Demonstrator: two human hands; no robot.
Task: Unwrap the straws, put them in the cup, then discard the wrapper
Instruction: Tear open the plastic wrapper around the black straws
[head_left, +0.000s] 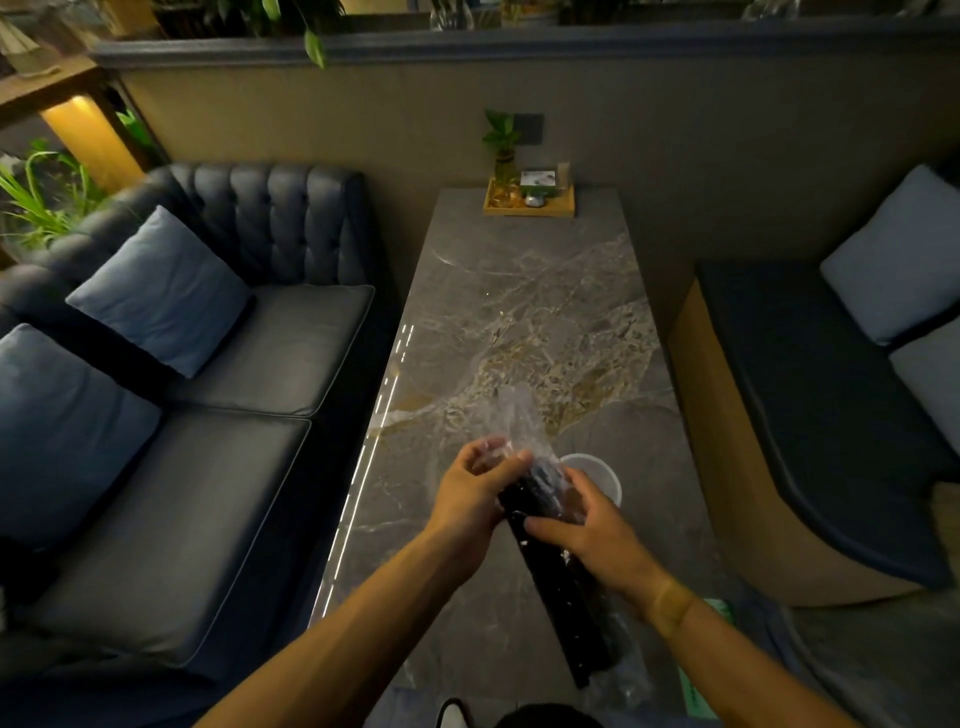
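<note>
A long bundle of black straws (566, 587) in a clear plastic wrapper (514, 415) is held over the near end of the marble table (519, 312). My right hand (592, 525) is wrapped around the middle of the bundle. My left hand (478, 483) pinches the loose open end of the wrapper, which sticks up and away from me. A clear plastic cup (602, 473) stands on the table just behind my right hand, partly hidden by it.
A wooden tray (530, 205) with a small plant and items sits at the table's far end. A dark blue sofa (218, 405) with cushions lies to the left, a bench seat (810, 395) to the right. Something green (722, 613) lies beside my right forearm.
</note>
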